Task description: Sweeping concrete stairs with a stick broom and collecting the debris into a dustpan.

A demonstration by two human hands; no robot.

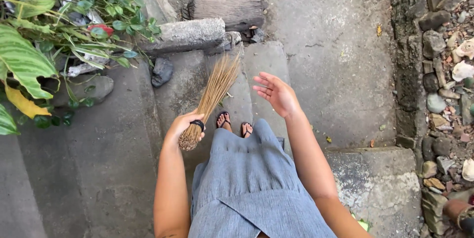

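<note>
- Head view, left hand: it is curled into a fist around the bound end of a stick broom, fingers wrapped over the black band that ties the bundle together.
- Head view, the broom: a bundle of thin tan sticks, gripped at its thick cut base. It slants up and away from the fist toward the upper right, and its loose tips fan out over the grey concrete step ahead of the person. Whether the tips touch the concrete cannot be told.
- Head view, right hand: it is open and empty, palm turned inward toward the broom, fingers spread and slightly bent. It hovers in the air just right of the broom's middle, apart from the sticks and touching nothing.
- Head view, below the hands: two feet in black flip-flops stand on the concrete, just beyond the hem of a grey dress.
- Head view, surroundings: a weathered wooden block and a concrete slab lie beyond the broom's tips. Green leafy plants fill the upper left corner, and a strip of loose stones runs down the right edge.
</note>
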